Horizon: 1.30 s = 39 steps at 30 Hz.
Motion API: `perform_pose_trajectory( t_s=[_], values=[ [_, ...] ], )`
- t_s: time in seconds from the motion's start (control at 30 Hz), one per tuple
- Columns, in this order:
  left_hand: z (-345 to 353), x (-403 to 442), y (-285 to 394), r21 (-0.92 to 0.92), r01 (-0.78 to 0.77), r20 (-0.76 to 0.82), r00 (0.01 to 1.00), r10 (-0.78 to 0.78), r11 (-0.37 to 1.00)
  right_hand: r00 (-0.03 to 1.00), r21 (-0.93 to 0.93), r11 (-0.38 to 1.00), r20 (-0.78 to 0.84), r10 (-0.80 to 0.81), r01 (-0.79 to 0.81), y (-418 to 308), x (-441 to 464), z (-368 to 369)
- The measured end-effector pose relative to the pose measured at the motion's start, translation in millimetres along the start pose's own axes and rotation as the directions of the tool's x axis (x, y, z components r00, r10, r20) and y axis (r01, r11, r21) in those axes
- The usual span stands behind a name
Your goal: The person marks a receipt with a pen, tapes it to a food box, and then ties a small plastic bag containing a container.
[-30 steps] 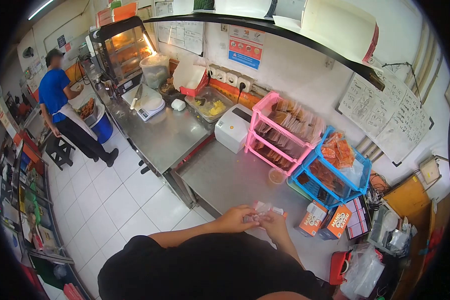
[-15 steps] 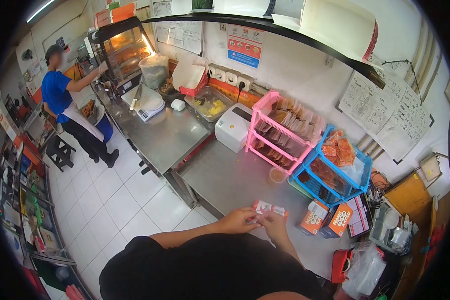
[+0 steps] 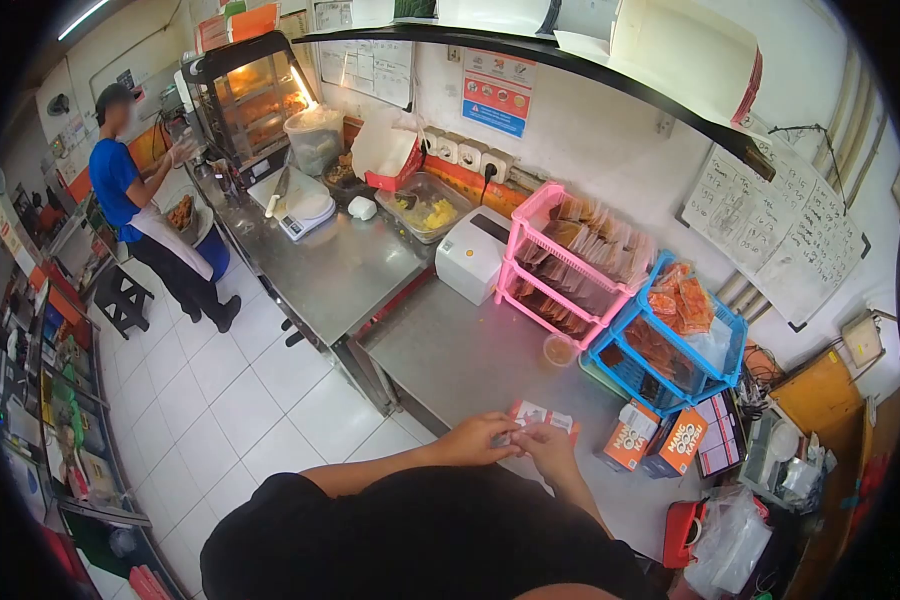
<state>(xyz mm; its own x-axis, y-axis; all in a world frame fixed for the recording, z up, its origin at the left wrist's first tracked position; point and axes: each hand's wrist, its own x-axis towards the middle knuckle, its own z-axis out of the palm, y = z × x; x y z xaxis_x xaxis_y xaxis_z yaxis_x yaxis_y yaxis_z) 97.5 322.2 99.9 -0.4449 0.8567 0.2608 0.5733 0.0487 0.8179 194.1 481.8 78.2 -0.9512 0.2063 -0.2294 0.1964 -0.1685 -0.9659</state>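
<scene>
Low over the steel counter, my left hand (image 3: 478,439) and my right hand (image 3: 547,446) meet with their fingertips together. Both are closed in a pinch, and whatever small thing is between the fingers cannot be made out. Right behind the fingers is a flat red-and-white printed packet (image 3: 555,418), partly covered by them; I cannot tell whether it is touched. Farther right stand two orange-and-white printed boxes, the nearer box (image 3: 625,446) and the other box (image 3: 676,447). A small clear cup (image 3: 559,350) sits beyond the packet.
A pink rack (image 3: 515,262) and a blue rack (image 3: 610,345) hold many sachets along the wall. A white machine (image 3: 469,262) stands left of them. On the far counter are a scale (image 3: 298,222) and a knife (image 3: 279,194). A co-worker (image 3: 120,185) stands at the glass food warmer (image 3: 250,105).
The co-worker's arm has drawn back from the food warmer, and their hands are now together in front of them. My view has shifted slightly; my hands stay pinched together.
</scene>
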Motion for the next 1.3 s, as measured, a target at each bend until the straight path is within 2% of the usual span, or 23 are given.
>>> perform_pose_trajectory(
  t_s=[0.07, 0.17, 0.23, 0.3, 0.53, 0.63, 0.73, 0.83, 0.9, 1.07, 1.13, 1.17, 1.23, 1.3],
  values=[
    [0, 0, 1, -0.005, 0.018, 0.017, 1.000, -0.018, 1.000, 1.000, -0.030, 1.000, -0.009, 0.008, -0.009, -5, -2, 2],
    [1, 0, 0, 0.006, -0.035, 0.014, 0.999, 0.035, 0.999, 0.999, -0.083, 0.996, -0.029, 0.021, -0.023, -9, -5, 5],
    [1, 0, 0, -0.002, 0.001, 0.043, 0.999, -0.001, 1.000, 0.999, -0.108, 0.994, -0.041, 0.025, -0.029, -7, -5, 6],
    [-1, 1, 2, 0.010, 0.007, 0.040, 0.999, -0.007, 1.000, 0.999, -0.036, 0.999, -0.054, 0.000, -0.002, -2, -4, 6],
    [0, 0, -1, 0.056, 0.006, 0.026, 1.000, -0.008, 0.998, 1.000, 0.047, 0.999, -0.011, 0.003, -0.002, -10, -9, 6],
    [2, 0, -3, 0.059, -0.053, 0.011, 0.999, 0.053, 0.997, 1.000, -0.024, 1.000, 0.006, 0.001, -0.001, -11, -9, 5],
    [0, 1, 2, 0.028, 0.006, 0.052, 0.999, -0.007, 1.000, 0.999, -0.041, 0.999, -0.047, -0.001, -0.001, -11, -9, 6],
    [2, 1, -2, 0.021, -0.016, 0.052, 0.999, 0.015, 1.000, 0.997, -0.019, 1.000, -0.071, -0.012, 0.011, -10, -9, 7],
    [2, 0, -2, 0.037, -0.018, 0.038, 0.999, 0.016, 0.999, 0.994, -0.144, 0.990, -0.105, -0.015, 0.000, -12, -9, 6],
    [2, -1, -2, 0.068, -0.045, 0.003, 0.999, 0.045, 0.997, 0.994, -0.130, 0.991, -0.103, -0.022, 0.008, -6, -7, 6],
    [0, -2, 6, -0.026, 0.079, 0.006, 0.997, -0.079, 0.997, 0.995, -0.146, 0.989, -0.097, -0.027, 0.013, -2, -5, 5],
    [1, -2, 7, -0.026, 0.081, 0.009, 0.997, -0.081, 0.996, 0.995, -0.176, 0.984, -0.089, -0.038, 0.021, -1, -5, 4],
    [1, -2, 7, -0.195, 0.178, 0.026, 0.984, -0.176, 0.965, 0.996, -0.202, 0.979, -0.082, -0.044, 0.027, 2, -5, 5],
    [-3, -1, 11, -0.167, 0.176, 0.023, 0.984, -0.174, 0.970, 0.994, -0.183, 0.982, -0.089, -0.070, 0.053, 2, -4, 8]
  ],
)
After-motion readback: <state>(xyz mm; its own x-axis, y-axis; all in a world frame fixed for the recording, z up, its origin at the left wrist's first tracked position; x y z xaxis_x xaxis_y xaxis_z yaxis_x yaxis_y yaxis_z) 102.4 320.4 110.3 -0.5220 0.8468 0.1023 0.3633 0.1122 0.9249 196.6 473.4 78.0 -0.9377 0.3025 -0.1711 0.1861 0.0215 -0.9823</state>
